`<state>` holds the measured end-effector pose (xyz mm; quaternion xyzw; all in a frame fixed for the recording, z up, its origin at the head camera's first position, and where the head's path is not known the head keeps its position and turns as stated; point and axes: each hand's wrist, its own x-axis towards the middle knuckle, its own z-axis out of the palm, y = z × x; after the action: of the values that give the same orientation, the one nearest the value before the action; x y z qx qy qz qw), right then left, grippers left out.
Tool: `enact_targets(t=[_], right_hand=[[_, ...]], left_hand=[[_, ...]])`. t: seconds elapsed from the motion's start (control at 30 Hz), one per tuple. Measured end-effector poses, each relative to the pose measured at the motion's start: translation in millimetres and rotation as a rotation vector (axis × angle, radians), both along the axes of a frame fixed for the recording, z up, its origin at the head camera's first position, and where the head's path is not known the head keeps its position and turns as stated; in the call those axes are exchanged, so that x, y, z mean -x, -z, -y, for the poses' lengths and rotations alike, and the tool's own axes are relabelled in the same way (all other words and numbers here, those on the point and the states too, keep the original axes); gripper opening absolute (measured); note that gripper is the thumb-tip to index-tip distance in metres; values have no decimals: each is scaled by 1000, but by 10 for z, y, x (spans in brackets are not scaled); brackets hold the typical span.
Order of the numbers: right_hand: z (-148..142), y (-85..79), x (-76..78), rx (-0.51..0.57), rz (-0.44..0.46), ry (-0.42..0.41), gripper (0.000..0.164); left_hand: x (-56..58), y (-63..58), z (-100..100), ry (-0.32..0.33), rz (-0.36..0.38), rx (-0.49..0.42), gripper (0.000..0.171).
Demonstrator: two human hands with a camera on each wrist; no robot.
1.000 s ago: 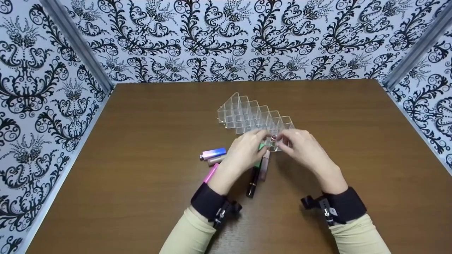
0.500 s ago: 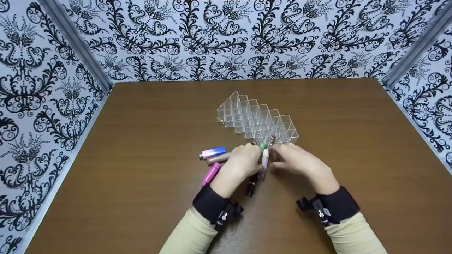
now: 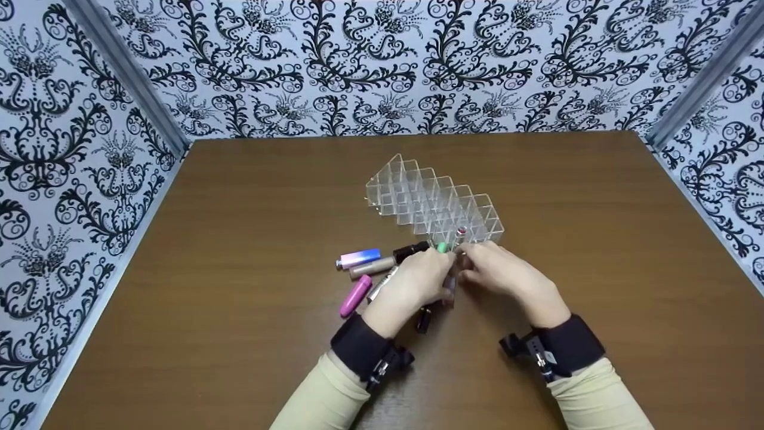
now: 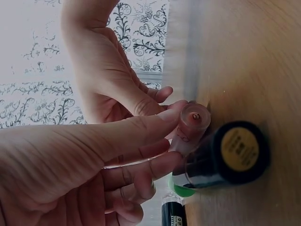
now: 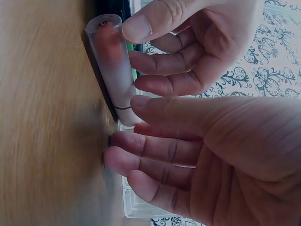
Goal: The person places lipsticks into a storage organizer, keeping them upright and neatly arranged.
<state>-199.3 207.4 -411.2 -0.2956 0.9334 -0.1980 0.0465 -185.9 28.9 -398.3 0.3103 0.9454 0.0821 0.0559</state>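
Observation:
My left hand pinches a frosted pinkish lip gloss tube between thumb and fingers, near its base. My right hand has its thumb and forefinger on the tube's pale far end, the other fingers curled below. Close beside the tube lies a black cosmetic tube with a gold label on its end. A green item shows past the left fingers. Just beyond both hands stands a clear stepped lipstick organizer, with a red-topped lipstick in its near right part.
Left of the hands lie a blue-and-white tube, a beige tube with a black cap, a pink tube and a silver tube partly under the left hand. Patterned panels edge the brown table.
Both hands have drawn back from the organizer to the loose tubes, uncovering the red-topped lipstick. The left hand has shifted right onto the lip gloss tube, uncovering a black cap and the silver tube.

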Motion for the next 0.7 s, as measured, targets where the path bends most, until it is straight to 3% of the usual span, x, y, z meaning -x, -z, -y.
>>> enact_targets(t=[0.27,0.43,0.7], right_hand=[[-19,-9,-10,-22,-2,23,10],[-34,-29,-34,-56,-48,50,9],[-49,-88,-52,-27,-65,110,10]], left_hand=[[9,49,-20,42,35,-75,34],[15,94,-70,62,78,-108,33],[-2,89,-122,75,103,-102,42]])
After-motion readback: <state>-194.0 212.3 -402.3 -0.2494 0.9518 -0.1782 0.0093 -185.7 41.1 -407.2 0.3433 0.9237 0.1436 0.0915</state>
